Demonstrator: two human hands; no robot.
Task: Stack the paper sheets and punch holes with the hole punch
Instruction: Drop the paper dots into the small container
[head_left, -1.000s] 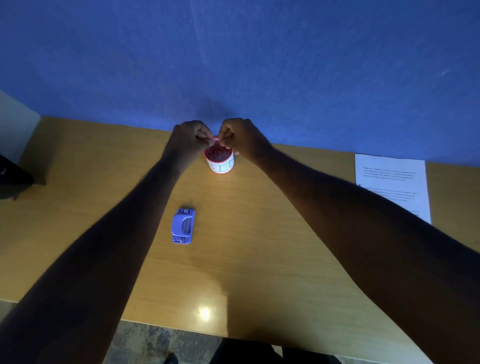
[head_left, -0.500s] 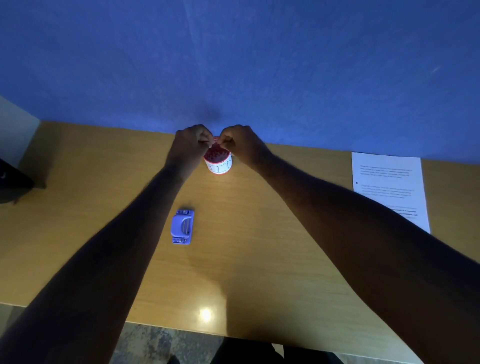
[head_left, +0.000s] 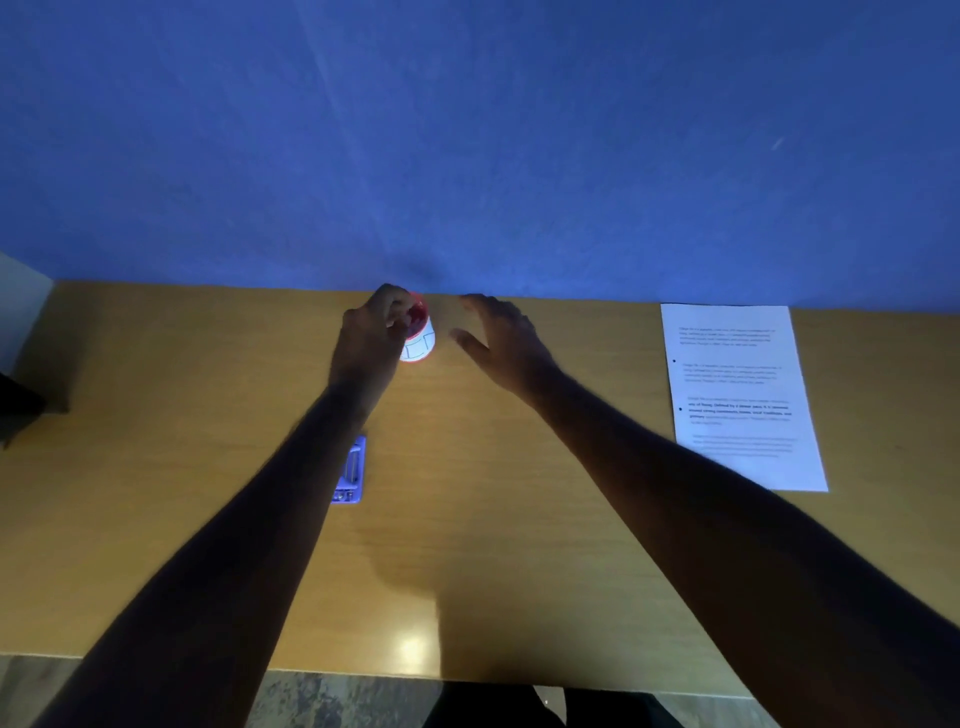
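hole punch (head_left: 352, 472) lies half hidden under the left forearm; left hand (head_left: 375, 332) curls around a small cup (head_left: 418, 340), right hand (head_left: 501, 338) spread beside it; paper sheets (head_left: 740, 395) far right.

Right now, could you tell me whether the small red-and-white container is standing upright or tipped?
Tipped. The container leans away, its red mouth angled toward the wall, gripped by the left hand.

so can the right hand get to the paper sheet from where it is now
Probably yes. The right hand is open and empty, beside the small cup that the left hand holds. Only bare table lies between it and the paper sheet off to its right.
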